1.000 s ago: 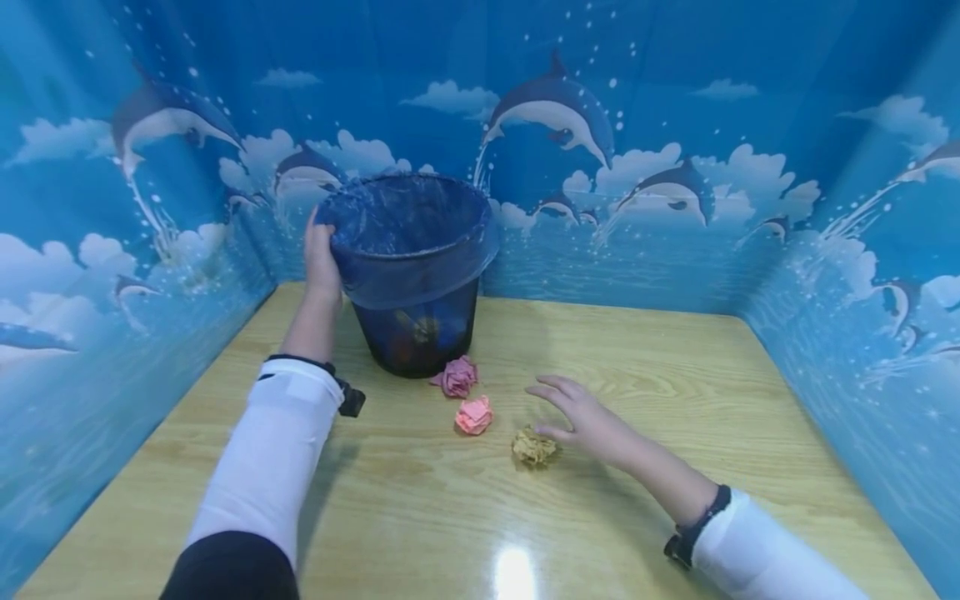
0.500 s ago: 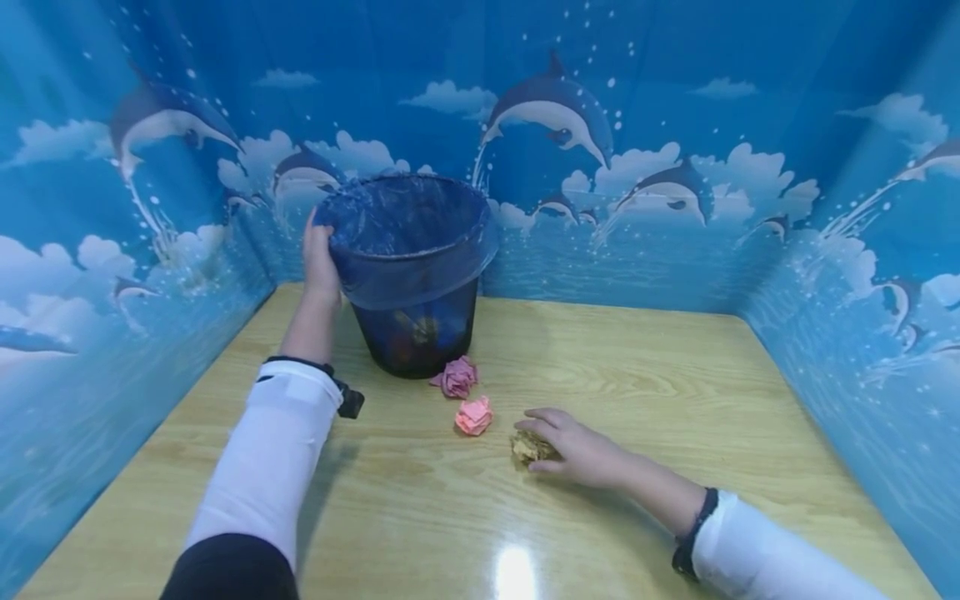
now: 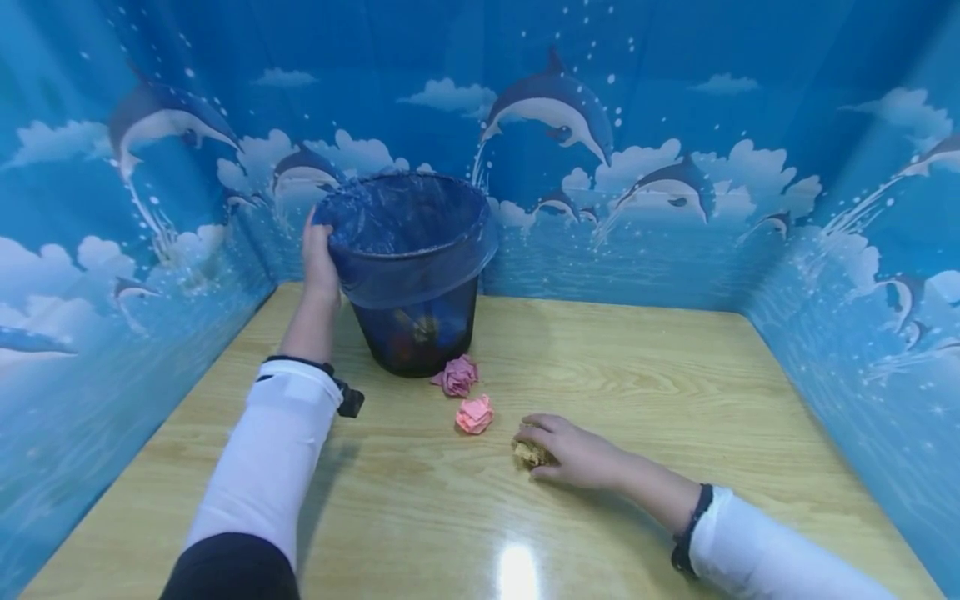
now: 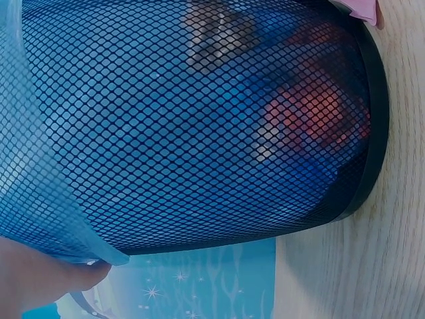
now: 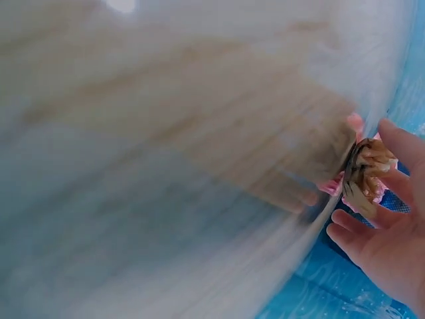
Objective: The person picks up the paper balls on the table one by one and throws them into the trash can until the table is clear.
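Observation:
A black mesh wastebasket [image 3: 408, 333], lined with a blue plastic bag [image 3: 420, 279], stands upright at the back left of the table. My left hand [image 3: 318, 254] grips its rim and the bag's folded edge on the left side; in the left wrist view the thumb [image 4: 83, 272] lies over the bag. My right hand [image 3: 573, 454] has its fingers and thumb around a tan crumpled paper ball [image 3: 529, 453] on the table. The right wrist view shows this paper ball [image 5: 368, 169] between thumb and fingers. A pink paper ball [image 3: 474, 415] and a mauve one [image 3: 457, 377] lie nearby.
Through the mesh, reddish and pale crumpled pieces [image 4: 309, 116] show low inside the wastebasket. The wood-grain table [image 3: 637, 367] is bordered by blue dolphin-print curtains [image 3: 637, 250] at the back and both sides. The mauve ball lies right at the wastebasket's base.
My right hand has come down onto the tan paper ball and its fingers have closed around it. The left hand and wastebasket have stayed put.

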### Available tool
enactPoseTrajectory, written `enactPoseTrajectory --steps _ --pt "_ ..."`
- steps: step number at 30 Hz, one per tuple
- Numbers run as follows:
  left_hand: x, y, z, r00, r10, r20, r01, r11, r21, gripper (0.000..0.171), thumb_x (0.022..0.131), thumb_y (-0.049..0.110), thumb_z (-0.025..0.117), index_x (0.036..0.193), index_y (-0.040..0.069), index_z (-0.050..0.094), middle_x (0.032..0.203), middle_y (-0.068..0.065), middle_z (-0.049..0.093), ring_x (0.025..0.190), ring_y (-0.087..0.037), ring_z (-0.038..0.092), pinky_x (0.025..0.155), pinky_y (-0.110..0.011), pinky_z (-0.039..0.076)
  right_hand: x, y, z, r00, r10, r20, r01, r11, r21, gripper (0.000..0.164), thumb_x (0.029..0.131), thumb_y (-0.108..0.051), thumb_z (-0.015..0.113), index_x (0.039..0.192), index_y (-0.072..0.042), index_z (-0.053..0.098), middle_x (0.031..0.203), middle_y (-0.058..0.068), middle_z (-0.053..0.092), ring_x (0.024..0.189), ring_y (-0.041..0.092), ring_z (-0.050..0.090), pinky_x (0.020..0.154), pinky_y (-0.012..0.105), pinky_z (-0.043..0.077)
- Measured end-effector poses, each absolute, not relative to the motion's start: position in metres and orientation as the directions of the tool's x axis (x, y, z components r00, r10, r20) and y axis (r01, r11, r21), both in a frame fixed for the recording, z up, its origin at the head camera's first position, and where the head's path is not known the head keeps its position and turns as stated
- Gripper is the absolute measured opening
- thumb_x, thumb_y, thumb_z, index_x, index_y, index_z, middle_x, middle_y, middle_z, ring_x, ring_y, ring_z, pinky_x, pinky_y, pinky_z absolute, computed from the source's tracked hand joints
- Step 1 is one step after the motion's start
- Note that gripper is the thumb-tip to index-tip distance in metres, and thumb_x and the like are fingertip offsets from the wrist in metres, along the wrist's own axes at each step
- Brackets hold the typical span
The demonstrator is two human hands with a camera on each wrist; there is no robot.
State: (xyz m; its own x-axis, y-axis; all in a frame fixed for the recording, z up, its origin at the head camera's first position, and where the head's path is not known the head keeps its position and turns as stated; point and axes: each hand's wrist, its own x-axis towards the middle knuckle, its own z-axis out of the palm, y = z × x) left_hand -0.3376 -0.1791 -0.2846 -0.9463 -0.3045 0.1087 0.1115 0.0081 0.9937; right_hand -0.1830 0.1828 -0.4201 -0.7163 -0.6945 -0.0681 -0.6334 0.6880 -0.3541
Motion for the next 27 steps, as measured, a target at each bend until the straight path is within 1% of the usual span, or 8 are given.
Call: enactPoseTrajectory --steps 5,12,19,24,27 --pt "-0.3372 -0.1788 -0.2839 -0.948 -0.299 0.110 0.112 0.011 0.994 0.060 0.098 0.037 0.026 0.156 0.032 0.010 0.164 0.008 0.003 0.150 -0.013 0.004 0.121 -0.034 0.006 -0.1847 0.1798 -0.4204 -0.702 -0.709 -0.068 -0.659 0.682 -0.317 0.053 0.085 -0.028 0.071 0.132 -0.009 0.056 0.142 0.021 0.047 0.129 0.038 0.047 0.104 0.050 0.042" --pt "-0.3373 -0.1792 -0.2840 -0.951 -0.292 0.106 0.109 0.005 0.994 0.060 0.098 0.036 0.025 0.156 0.032 0.010 0.164 0.006 0.004 0.150 -0.014 0.009 0.121 -0.034 0.007 -0.1868 0.1764 -0.4195 -0.680 -0.730 -0.066 -0.684 0.664 -0.300 0.044 0.086 -0.024 0.072 0.126 -0.009 0.060 0.135 0.018 0.053 0.123 0.035 0.052 0.101 0.046 0.045" --pt "-0.3359 -0.1790 -0.2852 -0.951 -0.292 0.103 0.107 0.004 0.994 0.061 0.098 0.036 0.025 0.157 0.030 0.009 0.164 0.006 0.004 0.150 -0.014 0.008 0.121 -0.035 0.008 -0.1888 0.1754 -0.4195 -0.672 -0.739 -0.048 -0.700 0.655 -0.286 0.039 0.085 -0.017 0.073 0.121 -0.008 0.063 0.127 0.014 0.058 0.116 0.030 0.057 0.099 0.042 0.048" --pt "-0.3356 -0.1789 -0.2865 -0.950 -0.288 0.117 0.122 0.003 0.993 0.061 0.098 0.038 0.026 0.157 0.031 0.009 0.164 0.008 0.003 0.150 -0.013 0.003 0.121 -0.035 0.007 -0.1899 0.1759 -0.4207 -0.672 -0.739 -0.042 -0.701 0.653 -0.286 0.037 0.084 -0.016 0.072 0.120 -0.009 0.064 0.125 0.012 0.059 0.115 0.029 0.058 0.098 0.042 0.048" --pt "-0.3356 -0.1794 -0.2857 -0.949 -0.292 0.119 0.124 0.002 0.992 0.062 0.098 0.038 0.026 0.157 0.030 0.009 0.164 0.007 0.002 0.150 -0.013 0.003 0.121 -0.036 0.007 -0.1918 0.1766 -0.4204 -0.680 -0.732 -0.042 -0.693 0.660 -0.291 0.037 0.084 -0.015 0.072 0.120 -0.010 0.064 0.125 0.011 0.059 0.115 0.028 0.058 0.098 0.041 0.048"
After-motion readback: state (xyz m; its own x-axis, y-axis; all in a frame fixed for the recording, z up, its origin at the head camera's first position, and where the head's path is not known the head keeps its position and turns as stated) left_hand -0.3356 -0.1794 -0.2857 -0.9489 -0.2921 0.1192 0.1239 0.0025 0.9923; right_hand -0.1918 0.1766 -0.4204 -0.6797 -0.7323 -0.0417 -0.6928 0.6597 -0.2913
